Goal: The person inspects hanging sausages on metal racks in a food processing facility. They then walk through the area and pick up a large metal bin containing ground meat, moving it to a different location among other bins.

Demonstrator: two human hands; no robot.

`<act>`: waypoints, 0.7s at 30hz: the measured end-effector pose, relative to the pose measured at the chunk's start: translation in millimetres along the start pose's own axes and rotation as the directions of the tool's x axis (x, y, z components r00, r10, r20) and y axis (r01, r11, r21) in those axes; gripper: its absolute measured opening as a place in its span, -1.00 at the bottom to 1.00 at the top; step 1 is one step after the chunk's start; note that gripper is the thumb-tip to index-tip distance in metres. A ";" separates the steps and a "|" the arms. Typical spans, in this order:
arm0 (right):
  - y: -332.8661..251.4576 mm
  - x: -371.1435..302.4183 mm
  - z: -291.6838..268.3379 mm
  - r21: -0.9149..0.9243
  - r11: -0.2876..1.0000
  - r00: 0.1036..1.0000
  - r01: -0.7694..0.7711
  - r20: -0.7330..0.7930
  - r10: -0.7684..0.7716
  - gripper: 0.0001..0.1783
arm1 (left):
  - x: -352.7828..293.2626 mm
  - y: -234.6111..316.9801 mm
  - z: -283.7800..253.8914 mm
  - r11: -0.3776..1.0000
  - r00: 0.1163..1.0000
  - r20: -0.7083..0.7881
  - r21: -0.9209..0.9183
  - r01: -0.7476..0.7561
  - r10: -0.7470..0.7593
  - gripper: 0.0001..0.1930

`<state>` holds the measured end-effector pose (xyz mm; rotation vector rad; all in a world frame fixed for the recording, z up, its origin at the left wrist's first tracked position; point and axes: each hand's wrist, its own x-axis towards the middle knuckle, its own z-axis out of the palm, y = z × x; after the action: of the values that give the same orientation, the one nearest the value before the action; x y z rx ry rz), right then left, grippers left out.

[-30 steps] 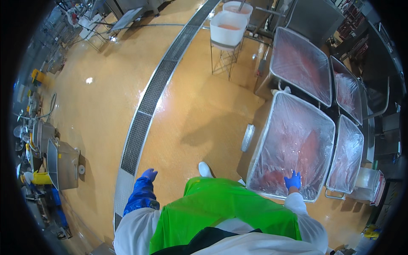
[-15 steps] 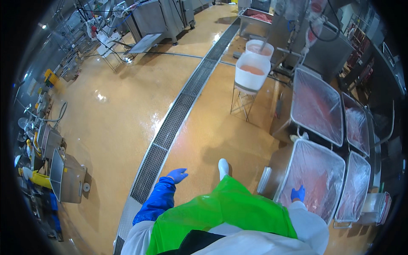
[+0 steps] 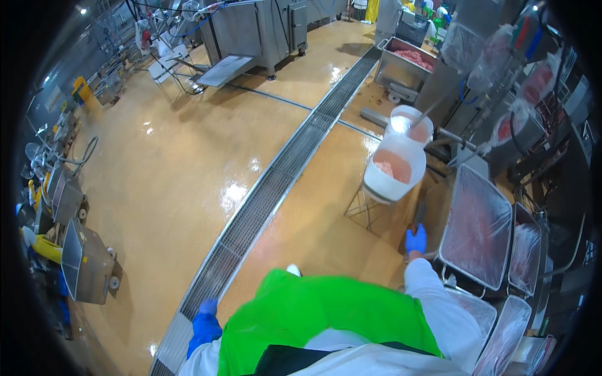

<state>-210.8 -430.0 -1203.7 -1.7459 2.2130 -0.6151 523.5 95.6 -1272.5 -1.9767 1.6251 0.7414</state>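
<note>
My left hand (image 3: 208,307), in a blue glove with a blue plastic sleeve cover, hangs low over the floor drain grating (image 3: 266,182). Its fingers are too small and blurred to make out. My right hand (image 3: 416,240), also blue-gloved, reaches forward with its fingers apart and nothing visible in it. Closest to it is a metal bin (image 3: 476,229) of pinkish meat under clear plastic film; I cannot tell whether they touch. Ahead of that hand, a white tub (image 3: 384,190) with pale pink contents rests on a metal stand.
Behind the tub is a second white tub (image 3: 396,116). A wheeled steel bin (image 3: 399,74) of ground meat stands farther back. More film-covered bins (image 3: 523,250) line my right. Steel carts (image 3: 91,266) are at left, a large steel machine (image 3: 235,31) beyond. The tan floor (image 3: 169,163) looks wet.
I have moved forward, so the tubs and bins appear nearer and lower. My right hand has swung forward from above a film-covered bin; my left has dropped back toward my side.
</note>
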 end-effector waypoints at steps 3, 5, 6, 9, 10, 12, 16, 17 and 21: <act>-124.5 40.0 68.4 0.099 0.990 0.994 0.102 0.038 -0.107 -0.26 | 28.3 -2.5 8.2 0.943 0.975 0.172 -0.276 0.185 -0.141 -0.67; -177.2 53.3 92.5 0.156 0.971 0.978 0.181 0.074 -0.194 -0.26 | 71.0 -21.3 -20.8 0.926 0.965 0.204 -0.306 0.221 -0.163 -0.68; -191.5 62.1 104.4 0.140 0.956 0.961 0.258 0.065 -0.269 -0.26 | 97.1 -32.4 -41.1 0.932 0.967 0.211 -0.298 0.205 -0.145 -0.68; -262.4 91.8 125.5 -0.010 0.938 0.923 0.346 0.183 -0.339 -0.23 | 152.1 -76.7 -92.2 0.954 0.983 0.143 -0.257 0.153 -0.119 -0.69; -275.8 112.5 131.0 -0.076 0.948 0.943 0.310 0.152 -0.296 -0.23 | 181.9 -96.6 -118.1 0.966 0.991 0.080 -0.229 0.121 -0.105 -0.70; -277.2 131.1 133.0 -0.184 0.965 0.982 0.189 0.038 -0.185 -0.24 | 245.4 -140.9 -188.4 0.990 0.995 -0.076 -0.127 0.053 -0.063 -0.70; -257.4 166.1 123.5 -0.266 0.964 0.989 -0.025 -0.146 -0.015 -0.30 | 381.8 -164.6 -382.8 0.726 0.872 -0.268 -0.675 0.134 -0.409 -0.51; -260.9 177.4 112.9 -0.249 0.959 0.990 -0.138 -0.075 0.123 -0.31 | 407.1 -157.3 -442.8 0.737 0.898 -0.252 -0.667 0.110 -0.361 -0.47; -256.0 212.0 95.3 -0.327 0.811 0.874 -0.485 -0.207 0.439 -0.36 | 533.3 -122.7 -562.8 0.716 0.910 -0.372 -0.685 -0.135 -0.185 -0.43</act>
<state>-0.5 -699.8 -1153.2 -1.2331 2.8526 -0.1979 786.4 -641.4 -1209.7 -2.8667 1.6838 1.1073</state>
